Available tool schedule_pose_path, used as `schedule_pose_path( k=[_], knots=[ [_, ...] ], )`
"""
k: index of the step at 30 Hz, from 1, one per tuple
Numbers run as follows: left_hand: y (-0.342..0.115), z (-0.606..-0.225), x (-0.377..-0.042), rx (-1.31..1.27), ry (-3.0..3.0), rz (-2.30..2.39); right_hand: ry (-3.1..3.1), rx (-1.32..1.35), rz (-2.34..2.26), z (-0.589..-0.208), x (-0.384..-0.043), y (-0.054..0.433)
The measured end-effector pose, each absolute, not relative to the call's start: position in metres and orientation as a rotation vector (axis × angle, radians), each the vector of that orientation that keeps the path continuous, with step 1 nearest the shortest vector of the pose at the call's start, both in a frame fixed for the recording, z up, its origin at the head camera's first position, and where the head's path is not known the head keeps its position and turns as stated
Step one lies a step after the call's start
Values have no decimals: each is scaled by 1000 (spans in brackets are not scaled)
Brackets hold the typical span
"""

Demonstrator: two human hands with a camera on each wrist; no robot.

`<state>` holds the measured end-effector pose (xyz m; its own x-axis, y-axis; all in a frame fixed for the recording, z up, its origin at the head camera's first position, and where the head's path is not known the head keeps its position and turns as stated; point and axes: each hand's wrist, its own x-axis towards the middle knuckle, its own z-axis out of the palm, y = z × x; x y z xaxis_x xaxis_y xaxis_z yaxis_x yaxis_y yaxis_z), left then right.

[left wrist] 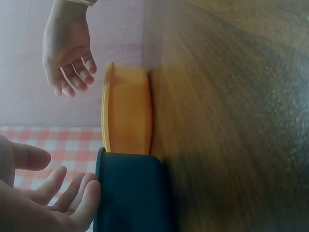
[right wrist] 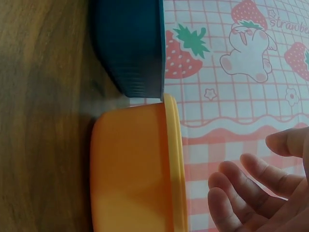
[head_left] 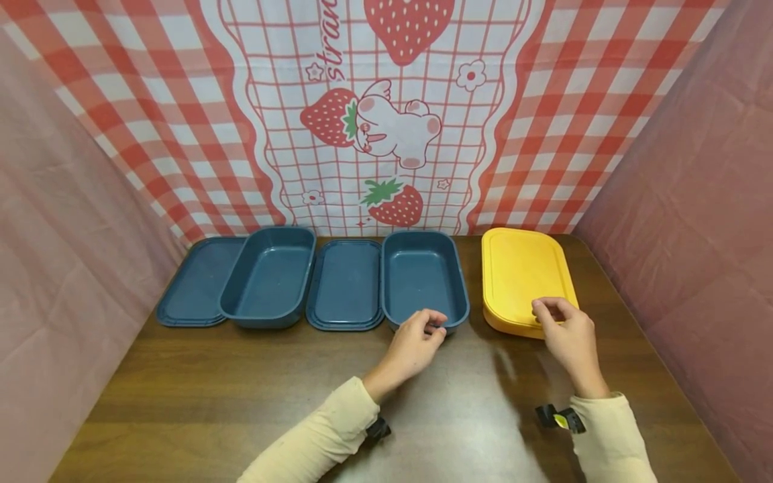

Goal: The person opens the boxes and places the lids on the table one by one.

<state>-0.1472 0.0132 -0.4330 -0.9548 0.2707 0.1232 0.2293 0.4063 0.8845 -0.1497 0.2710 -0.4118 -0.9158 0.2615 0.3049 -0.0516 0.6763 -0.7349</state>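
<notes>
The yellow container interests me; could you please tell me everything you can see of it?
The yellow container is a rounded rectangular box that looks like smooth plastic. A flat yellow lid with a line moulded inside its edge covers it, hiding any contents. It sits upright on the wooden table, to the right of the nearest blue container, with a gap between them. The right hand hovers above its near end, fingers clear of the lid.

Tubs (head_left: 425, 275) and lids (head_left: 345, 285) are showing dark blue, a box (head_left: 522, 275) is showing yellow, the table (head_left: 229, 402) is showing brown wood grain, sleeves (head_left: 320, 429) are looking cream, curtains (head_left: 694, 201) are looking pink, and the back cloth (head_left: 459, 127) is displaying red-and-white checks and strawberries
</notes>
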Motion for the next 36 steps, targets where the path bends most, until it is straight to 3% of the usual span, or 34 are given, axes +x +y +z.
schedule_pose_path(
  k=[36],
  knots=[
    [33, -434, -139, 592, 2705, 1353, -2491, -281, 985, -402, -151, 288]
  ],
)
